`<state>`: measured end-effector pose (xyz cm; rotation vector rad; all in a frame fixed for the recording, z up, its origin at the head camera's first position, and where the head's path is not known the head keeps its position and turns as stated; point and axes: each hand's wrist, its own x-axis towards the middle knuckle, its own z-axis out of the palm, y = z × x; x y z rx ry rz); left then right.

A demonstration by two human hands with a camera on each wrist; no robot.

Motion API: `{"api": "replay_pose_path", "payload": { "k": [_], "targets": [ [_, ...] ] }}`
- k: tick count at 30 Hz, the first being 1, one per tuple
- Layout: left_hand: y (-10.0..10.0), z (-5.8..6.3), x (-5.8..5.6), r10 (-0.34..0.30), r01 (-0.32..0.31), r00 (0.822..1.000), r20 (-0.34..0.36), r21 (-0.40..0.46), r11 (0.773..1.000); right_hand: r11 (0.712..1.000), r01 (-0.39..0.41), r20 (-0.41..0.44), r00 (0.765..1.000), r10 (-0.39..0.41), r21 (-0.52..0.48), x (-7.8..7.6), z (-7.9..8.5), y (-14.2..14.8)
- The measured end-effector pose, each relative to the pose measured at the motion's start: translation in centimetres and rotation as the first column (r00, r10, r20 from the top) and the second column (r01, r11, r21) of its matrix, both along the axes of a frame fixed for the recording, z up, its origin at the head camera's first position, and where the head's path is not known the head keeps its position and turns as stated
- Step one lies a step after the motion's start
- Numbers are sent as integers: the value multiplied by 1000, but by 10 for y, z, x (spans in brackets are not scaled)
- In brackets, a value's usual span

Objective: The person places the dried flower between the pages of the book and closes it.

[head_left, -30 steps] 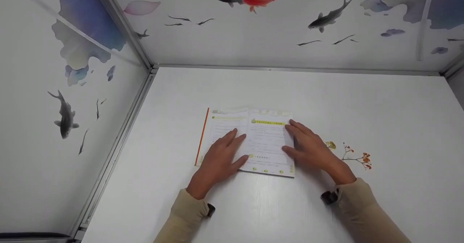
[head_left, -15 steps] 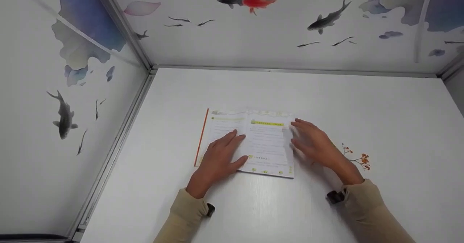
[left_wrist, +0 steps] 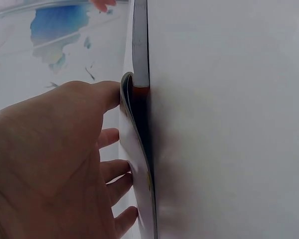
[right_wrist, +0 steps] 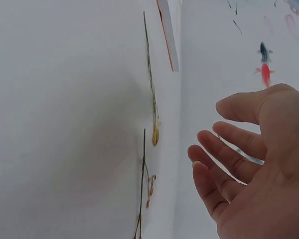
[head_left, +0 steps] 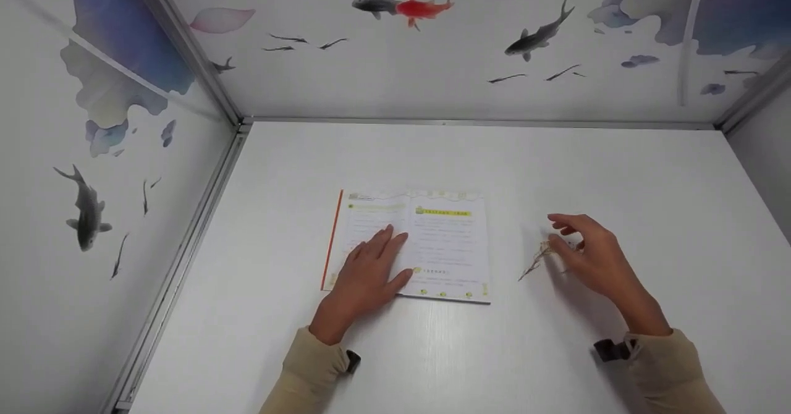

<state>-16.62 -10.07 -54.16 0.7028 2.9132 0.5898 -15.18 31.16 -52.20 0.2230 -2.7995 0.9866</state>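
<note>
An open book (head_left: 448, 247) with printed pages and a thin orange strip along its left edge lies on the white table. My left hand (head_left: 364, 269) rests on its left page, fingers spread. From the left wrist, the book's near edge shows the left page bulging under the fingers (left_wrist: 109, 139). My right hand (head_left: 593, 256) hovers to the right of the book with loosely bent fingers, holding nothing. Under it lie two dried flower sprigs, one with a yellow head (right_wrist: 155, 132), one with red buds (right_wrist: 142, 172). In the head view the right hand hides most of the red-budded one.
White panels printed with fish (head_left: 537, 37) and blue blotches close off the back and left side of the table (head_left: 432, 352). A metal rail (head_left: 482, 123) runs along the back edge. Dark camera mounts sit at both cuffs.
My right hand has left the book's right edge and moved rightward over the flower sprigs. My left hand stays on the page. The head view has shifted slightly.
</note>
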Motion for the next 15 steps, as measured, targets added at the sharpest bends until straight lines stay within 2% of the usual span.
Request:
{"api": "replay_pose_path", "payload": {
  "k": [3, 6, 11, 15],
  "targets": [
    [0, 0, 0, -3, 3, 1000, 18, -5, 1000, 999, 42, 19, 999, -42, 28, 6, -2, 7],
    [1, 0, 0, -4, 4, 1000, 26, -10, 1000, 997, 50, 49, 997, -53, 62, 10, -6, 11],
    [0, -2, 0, -4, 5, 1000, 23, -23, 1000, 994, 47, 117, 991, -59, 100, 9, -13, 10],
    [0, -3, -1, 0, 0, 1000, 15, -22, 1000, 991, 56, 136, 988, -72, 118, 6, -13, 7]
  ]
}}
